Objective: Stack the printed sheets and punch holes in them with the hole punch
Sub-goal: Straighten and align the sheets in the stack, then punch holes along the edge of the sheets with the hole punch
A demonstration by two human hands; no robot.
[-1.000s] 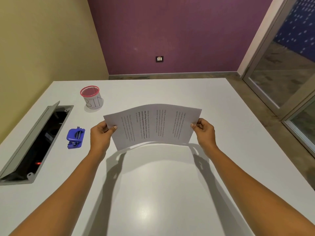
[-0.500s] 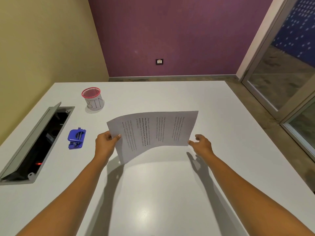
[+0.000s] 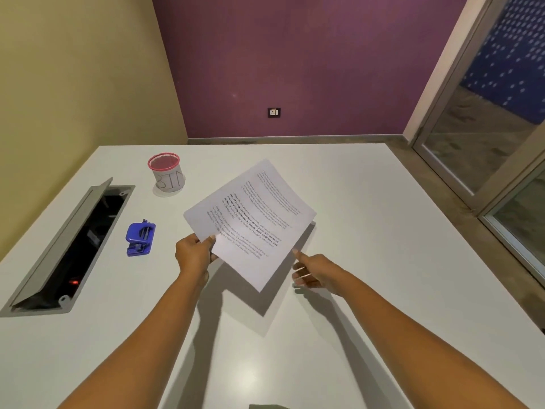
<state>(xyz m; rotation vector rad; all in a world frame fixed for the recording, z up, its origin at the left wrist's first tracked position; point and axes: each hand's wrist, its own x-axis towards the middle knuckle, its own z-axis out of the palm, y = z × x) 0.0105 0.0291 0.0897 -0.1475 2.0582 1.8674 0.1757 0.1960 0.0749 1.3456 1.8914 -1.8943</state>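
Observation:
The printed sheets (image 3: 253, 222) hang above the white table (image 3: 368, 231), turned diagonally with one corner pointing toward me. My left hand (image 3: 194, 255) pinches their left edge between thumb and fingers. My right hand (image 3: 312, 273) hovers just right of the sheets' near edge, fingers loosely spread, holding nothing; its index fingertip is close to the paper. The blue hole punch (image 3: 141, 239) sits on the table to the left of my left hand, untouched.
A mesh cup with a red rim and a paper label (image 3: 167, 174) stands at the back left. An open cable hatch (image 3: 67, 249) with a raised grey lid is set into the table's left side. A glass door (image 3: 483, 119) is to the right.
My right hand let go of the sheets' right edge and dropped lower. My left hand has swung the sheets from sideways to diagonal.

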